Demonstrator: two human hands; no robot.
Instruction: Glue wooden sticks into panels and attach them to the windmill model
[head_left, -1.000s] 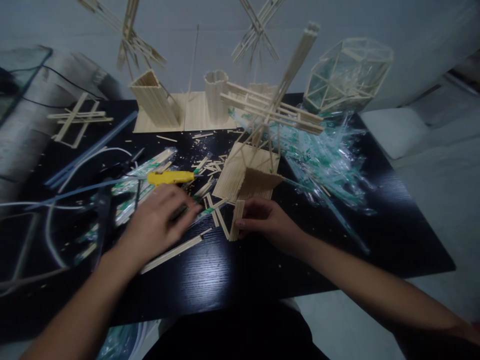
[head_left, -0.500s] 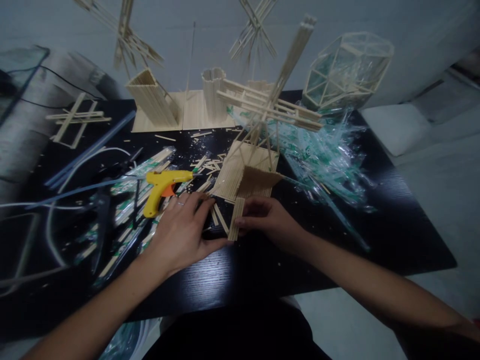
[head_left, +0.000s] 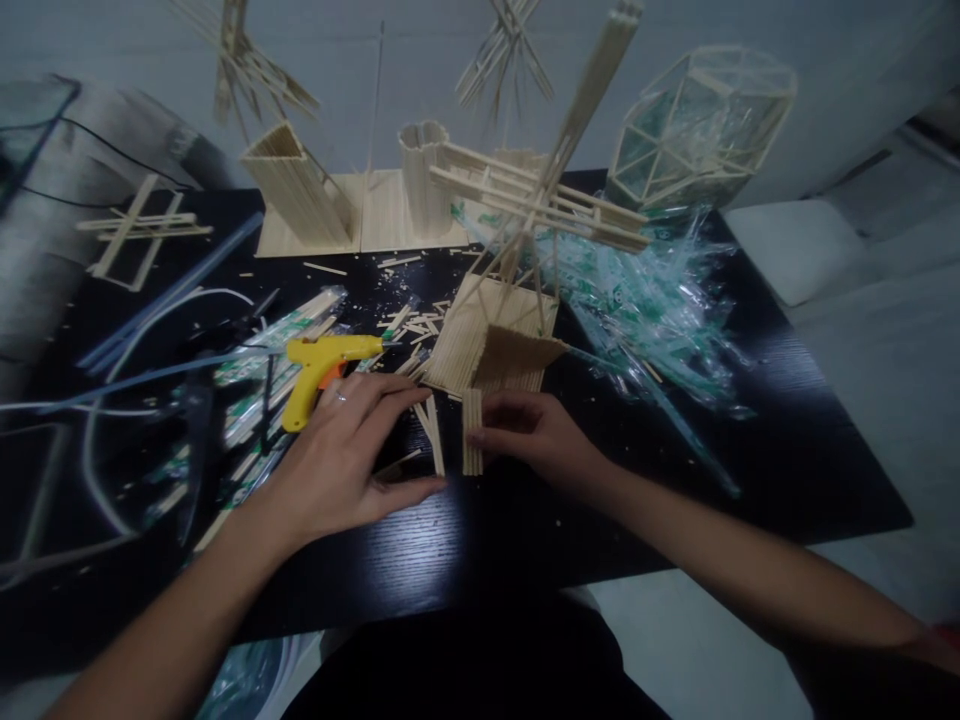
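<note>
Left hand (head_left: pixel 349 455): fingers lay spread flat beside loose sticks (head_left: pixel 433 445). Right hand (head_left: pixel 540 435): fingers pinched stick panel (head_left: pixel 472 430). A careless nudge risked toppling the stick tower (head_left: pixel 540 205).

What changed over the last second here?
The left hand slid right, off the yellow glue gun, and now lies spread beside the loose sticks. The small stick panel turned from slanted to straight under the right hand, which kept hold of it. The glue gun and the stick models behind stayed put.
</note>
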